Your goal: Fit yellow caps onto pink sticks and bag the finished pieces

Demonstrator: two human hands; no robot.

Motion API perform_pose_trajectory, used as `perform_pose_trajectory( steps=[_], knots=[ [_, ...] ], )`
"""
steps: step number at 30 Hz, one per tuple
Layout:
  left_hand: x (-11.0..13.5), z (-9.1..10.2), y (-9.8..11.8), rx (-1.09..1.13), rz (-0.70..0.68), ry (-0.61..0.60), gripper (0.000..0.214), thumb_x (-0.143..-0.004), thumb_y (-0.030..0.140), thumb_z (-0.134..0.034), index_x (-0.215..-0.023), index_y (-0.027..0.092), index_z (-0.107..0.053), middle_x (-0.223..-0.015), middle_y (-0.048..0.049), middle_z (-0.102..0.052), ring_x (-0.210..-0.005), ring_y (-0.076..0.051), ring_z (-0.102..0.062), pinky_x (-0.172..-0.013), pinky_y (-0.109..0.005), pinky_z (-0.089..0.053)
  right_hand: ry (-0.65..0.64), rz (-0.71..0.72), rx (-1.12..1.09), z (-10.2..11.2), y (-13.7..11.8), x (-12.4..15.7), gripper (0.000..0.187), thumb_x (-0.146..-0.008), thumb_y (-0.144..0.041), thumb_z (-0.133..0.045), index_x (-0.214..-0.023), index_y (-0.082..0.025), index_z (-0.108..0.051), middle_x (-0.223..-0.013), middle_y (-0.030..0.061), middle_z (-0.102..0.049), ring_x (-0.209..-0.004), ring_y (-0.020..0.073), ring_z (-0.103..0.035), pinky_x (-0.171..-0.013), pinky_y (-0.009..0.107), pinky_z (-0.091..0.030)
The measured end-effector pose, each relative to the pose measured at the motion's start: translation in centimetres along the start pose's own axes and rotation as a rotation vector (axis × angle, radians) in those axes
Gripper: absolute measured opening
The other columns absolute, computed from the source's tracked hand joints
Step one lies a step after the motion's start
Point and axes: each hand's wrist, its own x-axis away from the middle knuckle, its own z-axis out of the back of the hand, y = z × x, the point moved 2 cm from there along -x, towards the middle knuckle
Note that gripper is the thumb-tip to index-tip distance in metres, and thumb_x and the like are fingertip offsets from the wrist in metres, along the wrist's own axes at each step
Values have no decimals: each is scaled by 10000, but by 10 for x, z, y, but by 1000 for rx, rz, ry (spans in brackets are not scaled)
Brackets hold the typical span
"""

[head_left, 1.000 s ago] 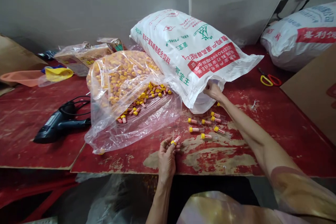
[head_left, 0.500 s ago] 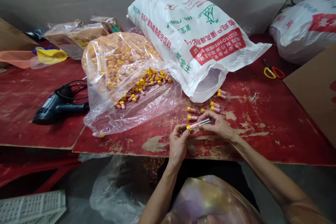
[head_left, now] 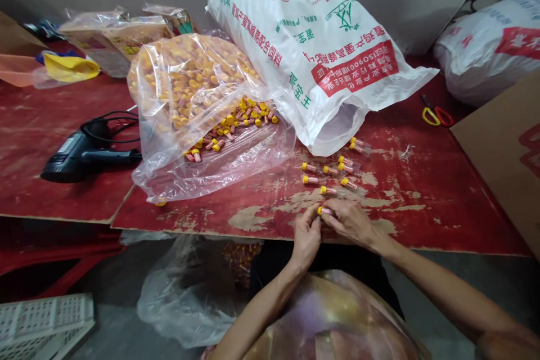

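You are pinching the small yellow-capped tube (head_left: 324, 211) with the pressed-together fingers (head_left: 313, 215) of your left hand (head_left: 306, 238) and right hand (head_left: 350, 222), its long axis lying nearly level, cap toward the left hand, above the worktop (head_left: 422, 219) front edge at lower centre.

The bench (head_left: 415, 219) is a painted board, its glossy red coat scuffed and flaking into rough, matt, pale patches, most of them toward the front edge. The small tubes (head_left: 310, 167) are clear and smooth, though glass or plastic cannot be told, with glossy yellow plastic caps (head_left: 304, 165). The thin clear plastic bag (head_left: 248, 163) is creased and shiny. The white sack (head_left: 320, 50) is woven plastic with a faint sheen and printed red and green lettering. The heat gun (head_left: 80, 157) is black, smooth plastic. The scissors (head_left: 437, 116) have plastic loops, and the cardboard sheet (head_left: 502, 146) by the right edge is matt brown paper.
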Motion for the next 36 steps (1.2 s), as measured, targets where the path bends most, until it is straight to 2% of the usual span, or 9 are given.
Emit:
perform_pose_trajectory(
  steps=[3, 8, 15, 20, 23, 26, 30, 33, 36],
  knots=[
    [-4, 3, -1, -221, -77, -87, 281, -742, 134, -576, -959, 226, -729, -951, -71, -721, -936, -241, -661, -923, -381, -479, -129, -39, 218, 8, 7, 6, 238, -876, -258, -452, -680, -190, -567, -663, 70, -609, -650, 198, -559, -609, 302, -381],
    [-13, 25, 5, -463, -194, 28, 298, -786, 121, -511, -981, 224, -711, -967, -72, -715, -913, -230, -660, -869, -363, -497, -272, 8, 426, 0, 9, 13, 185, -861, -186, -425, -783, -168, -592, -675, 78, -622, -617, 198, -556, -605, 317, -325],
    [-35, 47, 35, -528, -295, 207, 246, -831, 129, -468, -942, 181, -681, -819, -36, -691, -771, -152, -644, -748, -266, -497, -213, 142, 396, -15, 25, 19, 248, -925, -261, -375, -764, -191, -550, -595, 29, -558, -539, 165, -485, -571, 305, -286],
    [-81, 118, 83, -847, -499, 557, 227, -833, 112, -462, -924, 173, -661, -852, -64, -656, -815, -185, -609, -771, -296, -463, 57, 348, 301, -15, 10, 1, 232, -964, -222, -360, -974, -148, -579, -811, 74, -623, -745, 187, -522, -731, 324, -358],
    [-120, 176, 107, -1176, -396, 708, 229, -830, 94, -448, -945, 143, -639, -954, -105, -644, -926, -218, -576, -849, -321, -435, 201, 392, 336, -25, -16, -23, 232, -947, -164, -392, -1096, -122, -565, -926, 102, -642, -870, 228, -501, -823, 390, -324],
    [-157, 211, 124, -1427, -237, 706, 232, -852, 107, -434, -1003, 86, -608, -1047, -149, -625, -1004, -241, -545, -912, -348, -395, 238, 297, 374, -38, -34, -43, 167, -922, -130, -438, -971, -144, -597, -844, 74, -627, -851, 219, -483, -845, 405, -299],
    [-192, 219, 132, -1462, -248, 613, 212, -863, 123, -408, -941, 44, -589, -1024, -189, -605, -955, -294, -562, -833, -414, -410, 295, 181, 391, -30, -31, -56, 150, -888, -153, -497, -997, -147, -599, -909, 82, -621, -897, 223, -482, -857, 406, -293],
    [-204, 219, 131, -1473, -253, 582, 203, -860, 139, -392, -868, 59, -579, -962, -180, -601, -913, -313, -574, -769, -410, -422, 315, 88, 339, -1, -1, -68, 190, -896, -207, -487, -1040, -158, -600, -964, 86, -629, -909, 217, -489, -830, 368, -316],
    [-204, 220, 133, -1485, -253, 596, 192, -823, 151, -417, -878, 82, -587, -965, -169, -607, -893, -311, -575, -752, -401, -429, 294, -176, 409, 35, 53, -97, 227, -924, -204, -414, -997, -152, -623, -965, 101, -636, -911, 220, -502, -813, 332, -346]
  ],
)
